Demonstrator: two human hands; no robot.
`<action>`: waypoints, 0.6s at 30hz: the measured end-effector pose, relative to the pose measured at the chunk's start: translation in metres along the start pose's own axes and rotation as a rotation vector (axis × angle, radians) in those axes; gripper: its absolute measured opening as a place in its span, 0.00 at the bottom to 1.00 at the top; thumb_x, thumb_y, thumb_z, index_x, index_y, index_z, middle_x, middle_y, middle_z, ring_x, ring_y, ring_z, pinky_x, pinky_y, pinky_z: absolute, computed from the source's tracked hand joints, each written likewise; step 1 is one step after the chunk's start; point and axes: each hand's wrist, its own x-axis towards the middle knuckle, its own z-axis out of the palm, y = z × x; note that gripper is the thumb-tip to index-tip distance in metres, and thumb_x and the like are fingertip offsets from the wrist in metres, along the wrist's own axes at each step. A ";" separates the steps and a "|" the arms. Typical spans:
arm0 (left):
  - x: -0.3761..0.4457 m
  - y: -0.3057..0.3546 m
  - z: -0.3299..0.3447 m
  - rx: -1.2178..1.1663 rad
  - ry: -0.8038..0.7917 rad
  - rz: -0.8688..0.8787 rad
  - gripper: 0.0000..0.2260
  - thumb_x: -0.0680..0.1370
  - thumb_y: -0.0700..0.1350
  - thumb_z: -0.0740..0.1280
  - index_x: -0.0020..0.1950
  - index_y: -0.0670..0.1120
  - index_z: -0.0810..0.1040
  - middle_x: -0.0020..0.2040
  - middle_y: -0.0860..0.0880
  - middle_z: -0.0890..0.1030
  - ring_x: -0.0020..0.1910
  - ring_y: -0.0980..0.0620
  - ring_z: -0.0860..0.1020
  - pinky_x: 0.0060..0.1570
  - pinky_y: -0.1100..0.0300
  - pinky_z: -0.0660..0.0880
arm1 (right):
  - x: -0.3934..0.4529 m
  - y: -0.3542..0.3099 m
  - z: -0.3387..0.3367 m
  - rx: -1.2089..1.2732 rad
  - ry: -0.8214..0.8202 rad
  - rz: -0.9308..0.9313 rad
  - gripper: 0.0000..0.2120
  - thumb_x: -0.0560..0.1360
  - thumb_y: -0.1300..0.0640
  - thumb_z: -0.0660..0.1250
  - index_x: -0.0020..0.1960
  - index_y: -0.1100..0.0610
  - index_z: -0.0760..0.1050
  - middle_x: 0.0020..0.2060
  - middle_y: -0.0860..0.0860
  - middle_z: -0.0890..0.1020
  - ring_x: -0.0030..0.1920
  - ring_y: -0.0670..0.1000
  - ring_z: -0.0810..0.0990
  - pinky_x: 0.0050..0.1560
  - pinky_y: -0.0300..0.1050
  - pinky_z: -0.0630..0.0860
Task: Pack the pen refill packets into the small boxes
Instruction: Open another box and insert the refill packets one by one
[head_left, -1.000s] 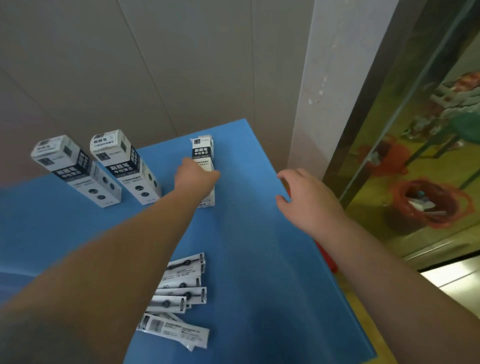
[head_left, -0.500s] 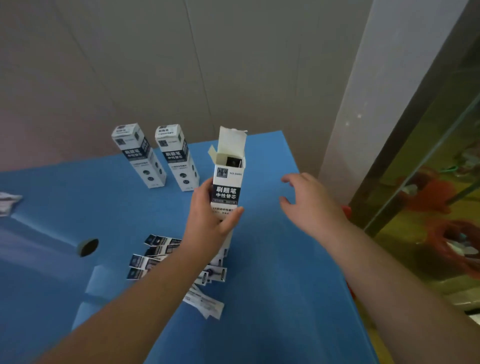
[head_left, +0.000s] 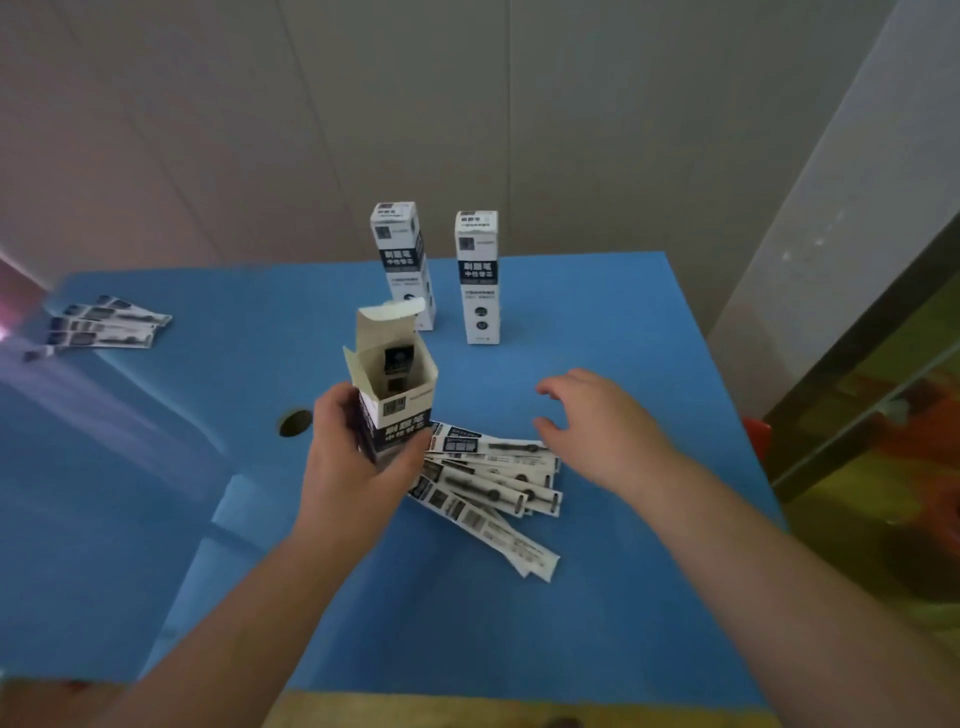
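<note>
The left hand (head_left: 353, 457) gripped the open box (head_left: 395, 384) around its lower half, fingers and thumb curled round it, holding it upright above the blue table (head_left: 597, 322). The box's top flap stood up and its side flaps were spread, and something dark showed inside, too blurred to identify. The right hand (head_left: 602, 426) hovered palm down with fingers loosely spread and holding nothing, just above the right end of the packets (head_left: 493, 473); whether it touched them could not be told. Those packets lay fanned in a loose pile on the table, partly under the left hand and the box, with one long packet (head_left: 509, 540) sticking out toward the near edge. Two closed boxes stood upright farther back, the left box (head_left: 402, 260) leaning slightly and the right box (head_left: 477, 275) just beside it, the two apart. A second small pile (head_left: 104, 327) of packets lay far off at the table's left edge. A round hole (head_left: 295, 422) in the tabletop sat just left of the left hand.
</note>
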 end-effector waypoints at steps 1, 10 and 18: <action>0.000 -0.003 -0.009 0.007 0.014 0.001 0.24 0.67 0.55 0.76 0.53 0.75 0.67 0.52 0.66 0.80 0.51 0.65 0.81 0.48 0.74 0.75 | 0.000 -0.008 0.006 -0.026 -0.060 -0.008 0.22 0.79 0.46 0.66 0.71 0.50 0.72 0.64 0.49 0.76 0.66 0.53 0.74 0.63 0.52 0.74; 0.004 -0.036 -0.060 0.027 0.001 0.005 0.35 0.72 0.39 0.79 0.52 0.78 0.67 0.49 0.71 0.78 0.48 0.70 0.79 0.45 0.78 0.71 | 0.000 -0.057 0.047 -0.231 -0.176 -0.076 0.16 0.77 0.47 0.70 0.61 0.53 0.75 0.53 0.49 0.77 0.58 0.55 0.75 0.55 0.51 0.75; 0.008 -0.048 -0.069 -0.051 -0.090 0.024 0.35 0.73 0.39 0.79 0.53 0.78 0.67 0.52 0.72 0.77 0.51 0.70 0.78 0.47 0.78 0.70 | 0.002 -0.067 0.055 -0.387 -0.196 -0.007 0.08 0.81 0.55 0.62 0.49 0.54 0.80 0.46 0.50 0.76 0.50 0.55 0.78 0.47 0.52 0.79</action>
